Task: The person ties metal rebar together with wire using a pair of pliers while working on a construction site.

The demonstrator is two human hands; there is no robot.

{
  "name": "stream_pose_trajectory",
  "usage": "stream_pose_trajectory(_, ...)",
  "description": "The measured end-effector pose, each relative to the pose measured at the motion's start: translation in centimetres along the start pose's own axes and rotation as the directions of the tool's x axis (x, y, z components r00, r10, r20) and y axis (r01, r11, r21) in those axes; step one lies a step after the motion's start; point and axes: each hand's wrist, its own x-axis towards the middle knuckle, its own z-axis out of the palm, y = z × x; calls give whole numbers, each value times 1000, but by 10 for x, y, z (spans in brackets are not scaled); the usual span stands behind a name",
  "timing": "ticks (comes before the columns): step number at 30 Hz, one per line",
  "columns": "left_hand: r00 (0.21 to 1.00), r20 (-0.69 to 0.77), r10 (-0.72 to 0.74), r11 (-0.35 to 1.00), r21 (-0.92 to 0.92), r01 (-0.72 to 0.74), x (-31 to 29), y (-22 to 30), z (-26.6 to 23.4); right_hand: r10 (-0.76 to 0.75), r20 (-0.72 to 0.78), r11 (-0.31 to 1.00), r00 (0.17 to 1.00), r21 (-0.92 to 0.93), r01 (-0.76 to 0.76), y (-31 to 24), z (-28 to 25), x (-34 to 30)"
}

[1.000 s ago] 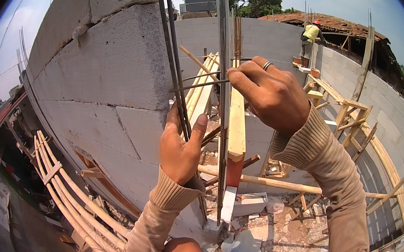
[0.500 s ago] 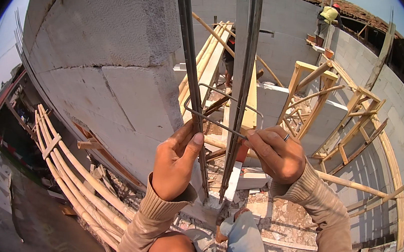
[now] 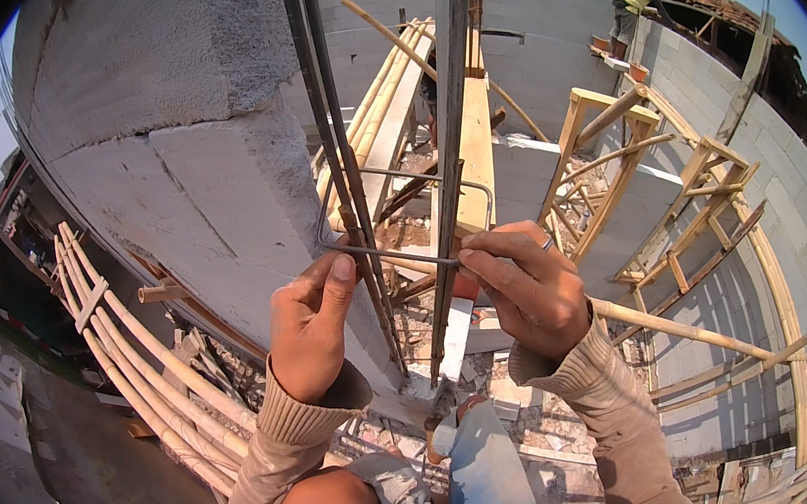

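Note:
A thin steel stirrup (image 3: 394, 253), bent into a rectangular loop, lies roughly level around tall upright rebars. My left hand (image 3: 308, 314) pinches its near left corner between thumb and fingers, just left of the left pair of rebars (image 3: 340, 159). At the near right end of the loop, my right hand (image 3: 530, 282), with a ring on one finger, is closed on the stirrup beside the right rebars (image 3: 450, 95). Those rebars stand close to the rough end of a light block wall (image 3: 174, 189). My right fingertips partly hide that end of the loop.
Bamboo poles (image 3: 156, 373) run along the left side. Timber and bamboo scaffolding (image 3: 612, 141) stands at right, before a grey block wall (image 3: 804, 233). A plank (image 3: 472, 133) extends behind the rebars. A person in a red helmet (image 3: 635, 7) works far right. Rubble (image 3: 547, 436) covers the ground below.
The rebars and stirrup now appear farther left, and the rebar pairs lean differently. My left thumb and fingers have shifted from beside the left rebars to the stirrup's corner. My right hand keeps its grip.

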Motion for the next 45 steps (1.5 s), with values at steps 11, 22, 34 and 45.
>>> stream_pose_trajectory(11,966,-131,-223,965,-168,200,6,-5,4,52,-3,998,999,27,-52,1,18,-30)
stream_pose_trajectory(22,916,-148,-374,895,-316,314,-3,-12,2,522,-7,703,853,570,-426,22,63,-72)
stream_pose_trajectory(34,911,-101,-401,884,-303,355,-16,-39,-3,638,227,377,736,741,-556,26,85,-88)
stream_pose_trajectory(45,854,-27,-520,840,-197,505,-27,-70,-3,450,155,831,879,288,-476,15,63,-94)
